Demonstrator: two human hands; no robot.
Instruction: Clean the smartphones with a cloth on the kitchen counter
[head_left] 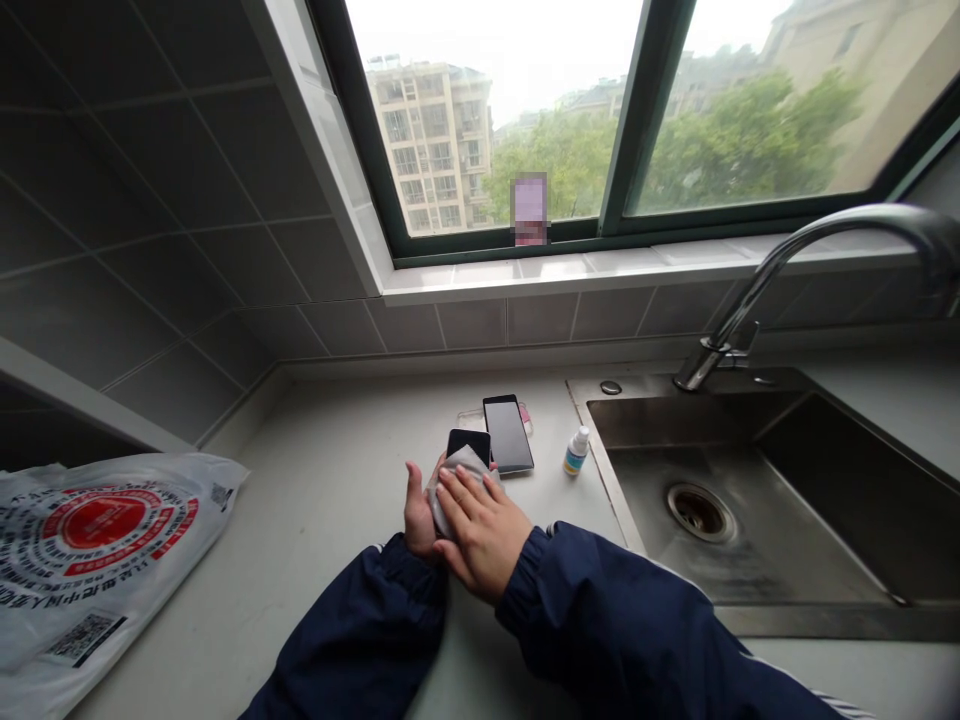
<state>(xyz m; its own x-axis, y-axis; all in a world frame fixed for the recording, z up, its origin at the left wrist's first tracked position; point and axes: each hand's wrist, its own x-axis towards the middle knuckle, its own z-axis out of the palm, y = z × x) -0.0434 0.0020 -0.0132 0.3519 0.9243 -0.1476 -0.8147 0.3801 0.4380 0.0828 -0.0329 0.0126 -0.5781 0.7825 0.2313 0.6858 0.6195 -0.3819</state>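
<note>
My left hand (421, 510) holds a dark-screened phone (469, 441) from below, its thumb sticking up at the left side. A grey cloth (466, 462) lies over the lower part of the phone's screen. On top of it, my right hand (484, 525) presses the cloth down with its fingers laid together. Just beyond, a second phone (511, 435) rests on the counter, with a clear phone case (471, 420) partly hidden beneath it. To the right of that phone stands a small white spray bottle (577, 451) with a blue and yellow label.
A steel sink (626, 500) with a chrome faucet (731, 295) takes up the right side. On the left, a white plastic bag (150, 560) with red print lies on the white counter (315, 440). A tiled wall and a window (510, 250) border the back.
</note>
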